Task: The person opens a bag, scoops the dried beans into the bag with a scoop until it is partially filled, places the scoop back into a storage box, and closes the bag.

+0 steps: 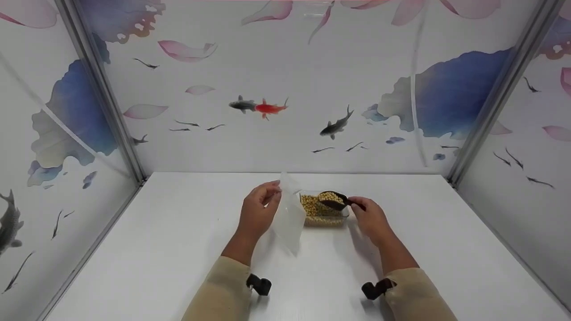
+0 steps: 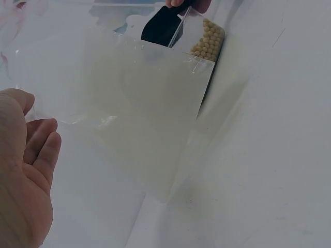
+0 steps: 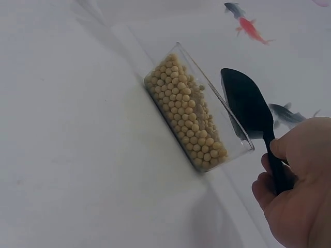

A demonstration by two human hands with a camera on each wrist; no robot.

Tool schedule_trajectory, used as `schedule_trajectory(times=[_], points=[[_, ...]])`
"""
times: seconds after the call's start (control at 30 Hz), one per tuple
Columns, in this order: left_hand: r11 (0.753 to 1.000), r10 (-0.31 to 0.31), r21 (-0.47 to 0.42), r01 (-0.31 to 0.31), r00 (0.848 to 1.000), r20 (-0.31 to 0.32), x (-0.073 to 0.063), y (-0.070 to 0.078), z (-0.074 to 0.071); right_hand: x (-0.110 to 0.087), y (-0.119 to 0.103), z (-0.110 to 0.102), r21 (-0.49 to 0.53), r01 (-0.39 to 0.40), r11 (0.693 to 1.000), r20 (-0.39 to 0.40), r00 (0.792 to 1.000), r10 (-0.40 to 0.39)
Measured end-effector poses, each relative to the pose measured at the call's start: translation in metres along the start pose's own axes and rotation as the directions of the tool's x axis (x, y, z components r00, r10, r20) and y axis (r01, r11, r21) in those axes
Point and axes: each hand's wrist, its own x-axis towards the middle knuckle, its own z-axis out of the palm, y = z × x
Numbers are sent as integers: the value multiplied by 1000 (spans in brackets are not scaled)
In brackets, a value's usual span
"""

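Note:
My left hand (image 1: 258, 211) pinches a translucent plastic bag (image 1: 289, 218) near its top edge, so the bag hangs down with its lower corner close over the table. In the left wrist view the bag (image 2: 139, 113) spreads out wide and looks flat. My right hand (image 1: 370, 220) grips the handle of a black scoop (image 3: 248, 106). Round yellowish beans fill the scoop, which is held over a clear rectangular container (image 1: 328, 219). More beans (image 3: 181, 111) lie in that container, heaped unevenly. The bag overlaps the container's left side in the head view.
A white table (image 1: 156, 249) carries the container. White panels printed with fish, petals and blue leaves enclose it at the back (image 1: 285, 147) and both sides, joined by metal posts (image 1: 107, 102). A black wrist mount (image 1: 258, 284) sits on each sleeve.

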Motion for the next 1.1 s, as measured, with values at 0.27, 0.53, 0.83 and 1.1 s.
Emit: schedule_trajectory(times=[0.27,0.53,0.83,1.1], points=[[1000,20,12,-20,1000,-4,0,-1,-1,1,-3,1,98,-6,995,-18,1000,8],[999,34,4,-34,999,-7,0,-3,-3,0,-10,2,82,-22,996,-27,999,24],[1000,1,1,-1,1000,7,0,-1,-1,-8,-25,-1,124,39,992,-30,999,-36],[1000,4,4,-4,1000,-10,0,0,-1,-13,-56,-1,105,97,990,-46,995,-93]])
